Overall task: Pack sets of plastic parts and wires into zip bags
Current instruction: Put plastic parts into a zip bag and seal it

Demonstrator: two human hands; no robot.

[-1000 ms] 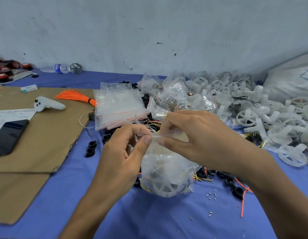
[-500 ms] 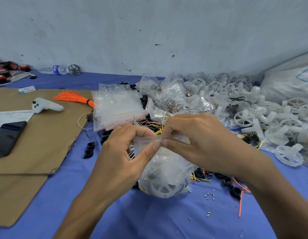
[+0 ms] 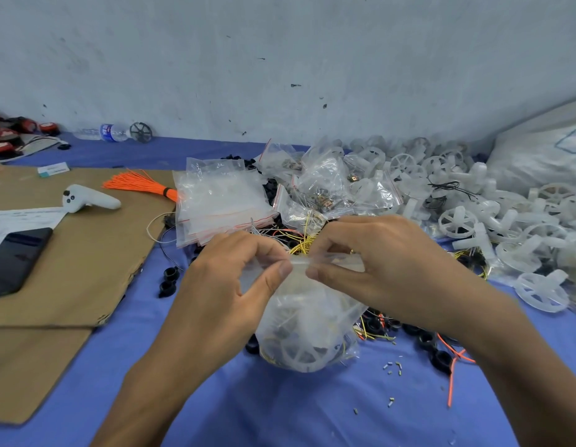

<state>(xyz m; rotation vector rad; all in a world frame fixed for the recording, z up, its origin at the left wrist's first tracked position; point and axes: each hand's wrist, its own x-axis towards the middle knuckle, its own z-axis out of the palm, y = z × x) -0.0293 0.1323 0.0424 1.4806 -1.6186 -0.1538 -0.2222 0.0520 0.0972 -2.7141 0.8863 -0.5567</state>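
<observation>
**Head view.** The left hand (image 3: 228, 279) pinches the top edge of the filled zip bag (image 3: 307, 330) between thumb and forefinger. The right hand (image 3: 386, 262) pinches the same edge just beside it, and the two thumb tips nearly meet at the seal strip. The bag hangs at centre between the hands, with its bottom at or just above the blue table cover (image 3: 280, 411) – contact cannot be confirmed. A white spoked wheel part (image 3: 299, 354) and thin yellow wires show through the film.

The step in hand is judged to be closing the seal. The tracks should be pressed together at the middle, then each pinch slid outward to its corner. Wire ends belong below the strip – a trapped wire would likely leave a gap.

**Surface and room.** A cardboard sheet (image 3: 74, 259) at left carries a phone (image 3: 16, 259) and a white handheld controller (image 3: 90, 198). Behind the hands lie a stack of empty zip bags (image 3: 222, 201) and an orange wire bundle (image 3: 138, 185). A heap of white plastic parts (image 3: 506, 227) fills the right. A pale scuffed wall (image 3: 280, 59) stands behind.
</observation>
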